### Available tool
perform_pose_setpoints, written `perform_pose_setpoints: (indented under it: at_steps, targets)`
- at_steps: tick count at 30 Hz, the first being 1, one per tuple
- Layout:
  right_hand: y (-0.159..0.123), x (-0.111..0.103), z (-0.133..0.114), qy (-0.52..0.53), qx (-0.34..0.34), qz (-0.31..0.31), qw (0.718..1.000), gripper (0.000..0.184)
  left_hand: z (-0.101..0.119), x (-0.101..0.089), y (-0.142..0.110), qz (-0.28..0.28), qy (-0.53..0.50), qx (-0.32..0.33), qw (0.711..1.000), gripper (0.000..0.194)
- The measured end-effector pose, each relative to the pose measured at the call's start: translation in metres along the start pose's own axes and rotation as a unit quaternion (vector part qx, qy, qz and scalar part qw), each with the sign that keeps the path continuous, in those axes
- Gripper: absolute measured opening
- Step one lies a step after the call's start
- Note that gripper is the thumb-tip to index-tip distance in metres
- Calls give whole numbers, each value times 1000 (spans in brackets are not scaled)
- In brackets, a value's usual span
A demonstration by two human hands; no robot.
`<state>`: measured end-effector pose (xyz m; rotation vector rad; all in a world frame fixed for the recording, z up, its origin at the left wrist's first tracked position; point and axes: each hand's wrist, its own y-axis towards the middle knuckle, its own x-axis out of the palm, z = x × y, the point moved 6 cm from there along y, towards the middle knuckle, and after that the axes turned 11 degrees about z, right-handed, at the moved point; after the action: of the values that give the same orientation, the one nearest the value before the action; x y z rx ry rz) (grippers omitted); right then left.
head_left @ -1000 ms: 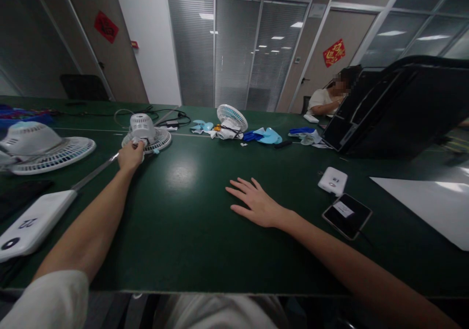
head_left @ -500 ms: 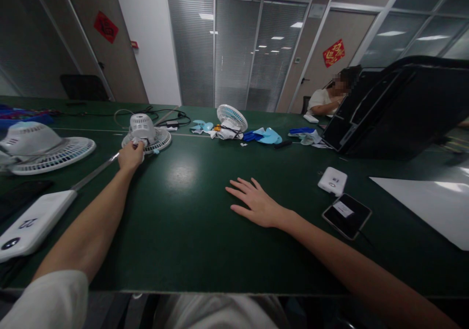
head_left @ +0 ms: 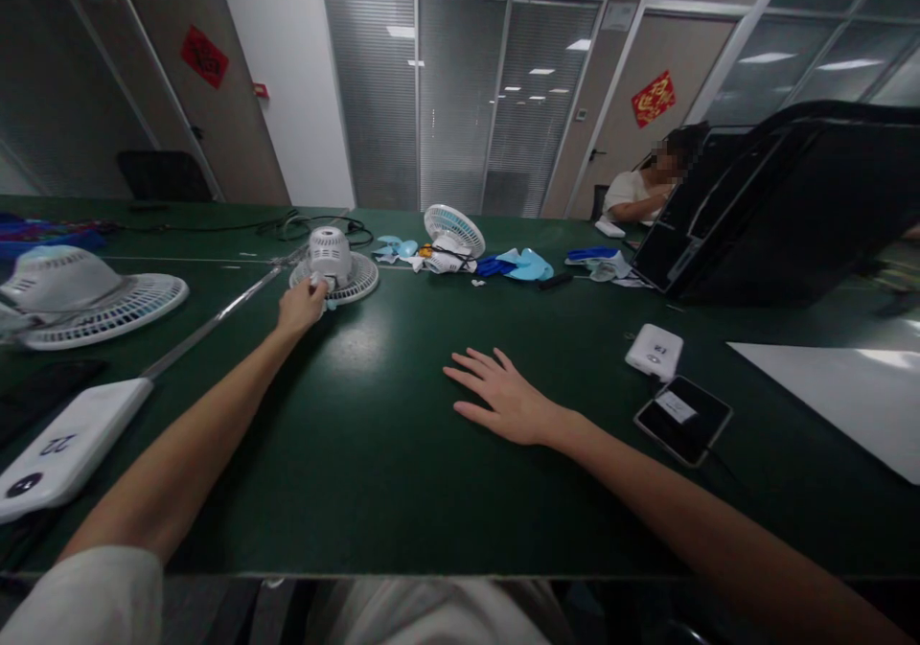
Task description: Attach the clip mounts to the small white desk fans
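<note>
Left hand and white fan have moved together rightward; this hand grasps the fan's near side, grille downward just beyond it. Right hand, spread and empty on the bench, is farther: from it, the fan lies forward-left.

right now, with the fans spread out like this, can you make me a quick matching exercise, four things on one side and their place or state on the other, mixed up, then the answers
Things
1. left hand's grip
2. right hand's grip
3. large white numbered box
4. black device with a white label

Place or state
A. beside a small white box
B. open, fingers spread
C. closed on a white fan
D. at the left edge of the view

Pairs: 1-C, 2-B, 3-D, 4-A
</note>
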<state>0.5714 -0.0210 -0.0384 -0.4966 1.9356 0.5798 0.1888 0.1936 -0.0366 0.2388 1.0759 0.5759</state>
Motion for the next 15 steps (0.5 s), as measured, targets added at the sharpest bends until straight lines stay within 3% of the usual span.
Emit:
perform_pose_setpoints:
  at_steps: [7, 11, 15]
  targets:
    - [0, 0, 1, -3, -5, 7, 1000, 62, 70, 21, -54, -71, -98, 95, 988, 45]
    - [0, 1, 2, -18, -16, 33, 999, 59, 96, 9, -101, -113, -151, 140, 972, 47]
    - [-2, -7, -7, -44, -70, 114, 990, 37, 115, -11, -148, -153, -201, 165, 953, 44]
